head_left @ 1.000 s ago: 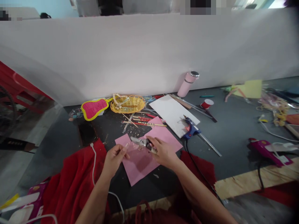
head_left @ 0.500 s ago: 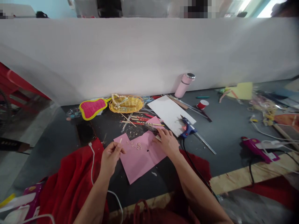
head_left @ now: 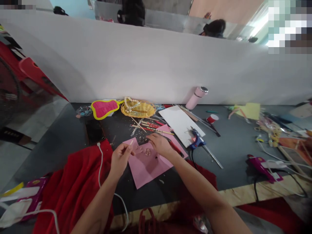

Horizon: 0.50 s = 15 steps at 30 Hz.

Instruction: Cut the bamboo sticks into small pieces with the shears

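Pale stick (head_left: pixel 131 142), short and thin, sticks up from the left hand (head_left: pixel 121 158), whose grip pinches it between thumb and index finger over the left corner of a pink sheet. Behind everything stands a white partition (head_left: pixel 156 68), along the far edge of the dark worktop (head_left: pixel 234 146). A crumpled red cloth (head_left: pixel 80 175) covers the near left part, with a white cable (head_left: pixel 100 165) across it. The pink sheet (head_left: pixel 143 175) lies flat between the hands, a notch in its upper edge. Beyond it, to the right, is a white board (head_left: pixel 179 118), set at a slant. The right hand (head_left: pixel 160 143) reaches over the sheet, palm down, fingers partly bent; I cannot tell whether its grip is pressed together on anything. A yellow wicker basket (head_left: pixel 143 113) sits near the partition, just beside a pink paddle-shaped piece (head_left: pixel 104 109) with a yellow border. A blue glue gun (head_left: pixel 198 140) rests partly on the board. A dark phone (head_left: pixel 94 130) lies just beyond the cloth. A tool with red-and-black handles (head_left: pixel 175 148) is partly hidden by the right arm. Thin sticks (head_left: pixel 152 126) are scattered below the basket. Smallest are the short pale pieces (head_left: pixel 148 151), bunched on the sheet below the right hand.
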{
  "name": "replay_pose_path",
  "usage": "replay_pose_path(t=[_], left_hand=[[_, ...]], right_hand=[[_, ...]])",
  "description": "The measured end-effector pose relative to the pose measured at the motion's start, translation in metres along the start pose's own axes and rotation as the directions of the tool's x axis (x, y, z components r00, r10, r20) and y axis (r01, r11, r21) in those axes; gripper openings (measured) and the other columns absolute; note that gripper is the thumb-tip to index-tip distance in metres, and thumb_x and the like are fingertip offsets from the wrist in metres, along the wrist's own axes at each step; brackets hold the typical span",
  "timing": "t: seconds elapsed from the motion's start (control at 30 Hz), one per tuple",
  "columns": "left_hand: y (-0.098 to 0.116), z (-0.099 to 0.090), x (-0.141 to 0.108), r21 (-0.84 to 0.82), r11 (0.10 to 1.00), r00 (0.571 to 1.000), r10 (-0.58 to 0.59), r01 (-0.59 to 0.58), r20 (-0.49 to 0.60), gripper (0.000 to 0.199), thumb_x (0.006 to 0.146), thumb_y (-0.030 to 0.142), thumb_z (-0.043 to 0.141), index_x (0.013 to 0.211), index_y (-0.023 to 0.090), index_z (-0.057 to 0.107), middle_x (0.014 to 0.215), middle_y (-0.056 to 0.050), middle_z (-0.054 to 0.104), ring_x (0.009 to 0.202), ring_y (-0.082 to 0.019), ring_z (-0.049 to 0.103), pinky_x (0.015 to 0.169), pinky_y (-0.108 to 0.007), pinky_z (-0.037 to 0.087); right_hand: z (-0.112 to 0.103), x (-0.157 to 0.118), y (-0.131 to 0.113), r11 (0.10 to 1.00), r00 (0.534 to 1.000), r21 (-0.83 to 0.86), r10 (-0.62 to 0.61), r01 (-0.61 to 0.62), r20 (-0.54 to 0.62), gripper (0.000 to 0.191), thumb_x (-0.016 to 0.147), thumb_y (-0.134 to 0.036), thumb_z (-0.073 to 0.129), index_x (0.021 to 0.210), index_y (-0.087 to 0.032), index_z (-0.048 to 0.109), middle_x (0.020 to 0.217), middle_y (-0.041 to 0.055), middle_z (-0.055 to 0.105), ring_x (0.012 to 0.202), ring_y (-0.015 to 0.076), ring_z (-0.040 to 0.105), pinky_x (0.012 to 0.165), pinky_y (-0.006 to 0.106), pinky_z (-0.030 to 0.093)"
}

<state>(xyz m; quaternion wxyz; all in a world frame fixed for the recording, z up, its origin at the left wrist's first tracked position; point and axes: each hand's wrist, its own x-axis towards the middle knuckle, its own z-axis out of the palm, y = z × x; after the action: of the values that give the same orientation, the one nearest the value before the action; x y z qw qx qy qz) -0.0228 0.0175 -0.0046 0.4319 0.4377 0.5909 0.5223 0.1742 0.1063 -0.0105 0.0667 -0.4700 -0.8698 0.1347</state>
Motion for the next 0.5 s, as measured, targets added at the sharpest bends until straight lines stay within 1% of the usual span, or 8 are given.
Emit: replay_pose_path(t=[0.1, 0.17, 0.23, 0.33, 0.4, 0.5], left_hand=[[0.001, -0.002, 0.0, 0.024, 0.999, 0.999, 0.043, -0.043, -0.002, 0.025, 0.082, 0.036, 0.055, 0.067, 0.017, 0.06, 0.059, -0.001, 0.062, 0.048, -0.01, 0.046, 0.045, -0.02, 0.032], [0.001, -0.003, 0.001, 0.031, 0.997, 0.997, 0.074, -0.074, 0.002, 0.024, 0.083, 0.034, 0.055, 0.067, 0.017, 0.06, 0.062, -0.001, 0.063, 0.053, -0.011, 0.05, 0.049, -0.02, 0.034], [0.001, -0.004, 0.001, 0.036, 0.995, 0.996, 0.094, -0.095, 0.006, 0.023, 0.084, 0.032, 0.055, 0.067, 0.017, 0.06, 0.062, -0.001, 0.063, 0.056, -0.011, 0.051, 0.053, -0.02, 0.036], [0.002, -0.004, 0.001, 0.044, 0.995, 0.995, 0.094, -0.095, 0.013, 0.024, 0.084, 0.032, 0.054, 0.067, 0.017, 0.059, 0.061, -0.001, 0.063, 0.056, -0.012, 0.051, 0.055, -0.021, 0.037], [0.002, -0.005, 0.002, 0.048, 0.995, 0.996, 0.085, -0.085, 0.014, 0.024, 0.085, 0.033, 0.055, 0.068, 0.017, 0.059, 0.061, 0.0, 0.063, 0.056, -0.011, 0.05, 0.055, -0.021, 0.036], [0.002, -0.005, 0.002, 0.039, 0.997, 0.998, 0.066, -0.066, 0.001, 0.024, 0.084, 0.034, 0.055, 0.068, 0.016, 0.059, 0.062, -0.001, 0.062, 0.055, -0.011, 0.049, 0.054, -0.021, 0.035]], right_hand=[[0.003, 0.017, -0.007, 0.998, 0.997, -0.065, 0.026, -0.021, 0.077, 0.026, 0.094, -0.023, 0.043, 0.115, -0.021, 0.057, 0.113, 0.0072, 0.059, 0.1, 0.0168, 0.058, 0.082, 0.026, 0.045], [0.005, 0.024, -0.009, 0.995, 0.995, -0.097, 0.032, -0.022, 0.099, 0.022, 0.094, -0.024, 0.043, 0.109, -0.02, 0.059, 0.109, 0.0082, 0.06, 0.096, 0.0171, 0.059, 0.078, 0.025, 0.046], [0.005, 0.028, -0.011, 0.992, 0.993, -0.122, 0.034, -0.019, 0.115, 0.022, 0.095, -0.023, 0.04, 0.107, -0.019, 0.058, 0.107, 0.0097, 0.06, 0.093, 0.0174, 0.06, 0.075, 0.025, 0.046], [0.003, 0.036, -0.015, 0.99, 0.992, -0.14, 0.008, 0.011, 0.128, 0.025, 0.097, -0.023, 0.035, 0.111, -0.018, 0.055, 0.106, 0.0101, 0.06, 0.09, 0.0176, 0.06, 0.076, 0.027, 0.045], [0.001, 0.042, -0.019, 0.988, 0.99, -0.145, -0.025, 0.045, 0.137, 0.026, 0.097, -0.023, 0.035, 0.115, -0.02, 0.053, 0.107, 0.0087, 0.06, 0.093, 0.0172, 0.059, 0.079, 0.027, 0.044], [0.001, 0.053, -0.025, 0.984, 0.985, -0.16, -0.057, 0.083, 0.164, 0.025, 0.096, -0.023, 0.038, 0.111, -0.022, 0.057, 0.109, 0.0079, 0.058, 0.095, 0.0178, 0.059, 0.079, 0.027, 0.044]])
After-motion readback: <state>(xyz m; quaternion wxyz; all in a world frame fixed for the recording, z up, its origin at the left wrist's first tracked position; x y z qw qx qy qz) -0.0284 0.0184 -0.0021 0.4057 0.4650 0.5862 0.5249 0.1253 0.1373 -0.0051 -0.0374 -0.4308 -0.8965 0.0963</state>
